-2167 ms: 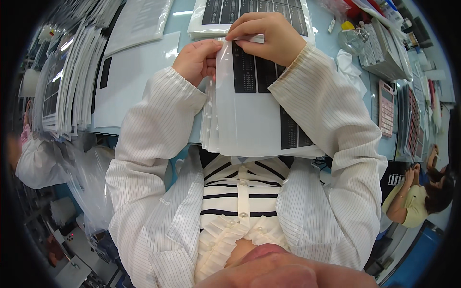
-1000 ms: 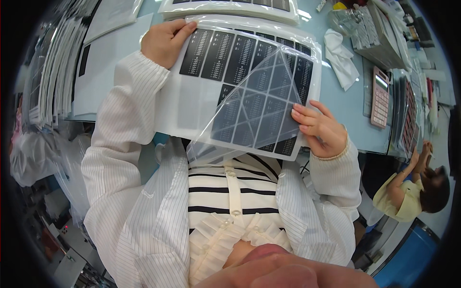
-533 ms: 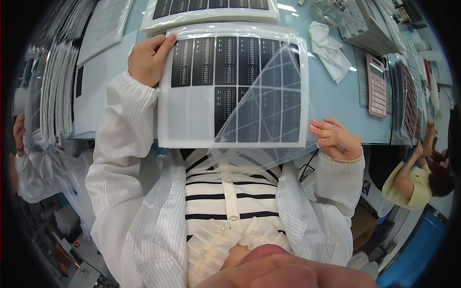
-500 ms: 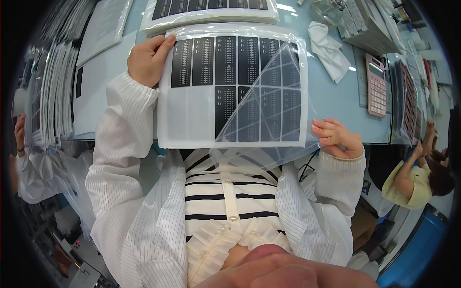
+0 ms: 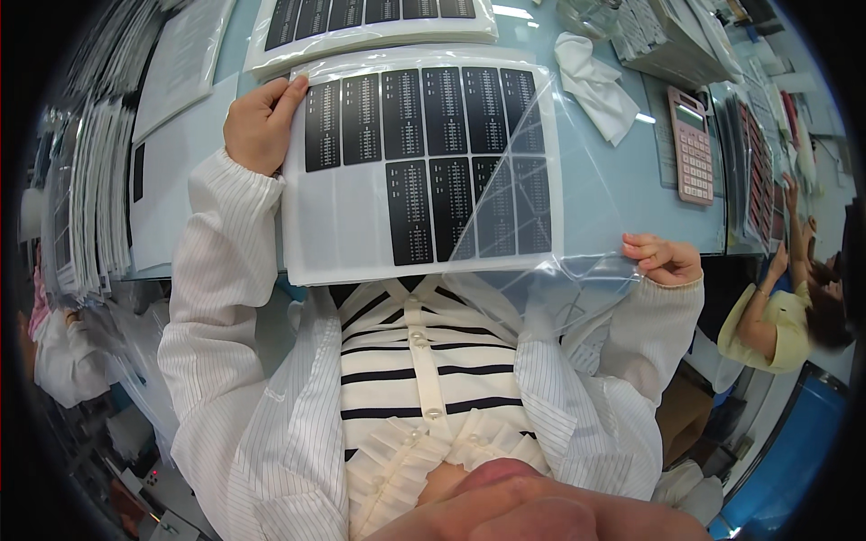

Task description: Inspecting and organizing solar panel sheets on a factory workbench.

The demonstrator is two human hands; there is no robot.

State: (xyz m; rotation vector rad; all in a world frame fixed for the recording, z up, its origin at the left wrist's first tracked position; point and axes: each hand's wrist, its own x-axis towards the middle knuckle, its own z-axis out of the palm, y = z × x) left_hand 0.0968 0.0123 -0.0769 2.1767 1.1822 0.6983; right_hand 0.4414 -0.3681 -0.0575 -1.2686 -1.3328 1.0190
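Observation:
In front of me lies a white sheet [image 5: 338, 221] bearing rows of black printed labels, with two blank places at its lower left. My left hand [image 5: 262, 122] pinches the sheet's upper left edge, thumb on top. A clear plastic film [image 5: 591, 212] covers part of the right side, its fold running slantwise across the labels. Out past the sheet's lower right, my right hand [image 5: 663, 261] is closed on the film's corner and holds it away from the sheet. Below the sheet's near edge, the loose film hangs in front of my striped top.
Beyond the sheet lies a stack of similar label sheets [image 5: 370, 41] in clear plastic. A crumpled white cloth [image 5: 595, 87], a pink calculator [image 5: 690, 149] and a glass jar [image 5: 586, 16] are on the right. Upright folders [image 5: 95, 189] stand at left. Other people work at both sides.
My right hand has moved right, drawing the film along, and more of the labels lie uncovered. My left hand still grips the sheet's edge. The whole view has shifted slightly.

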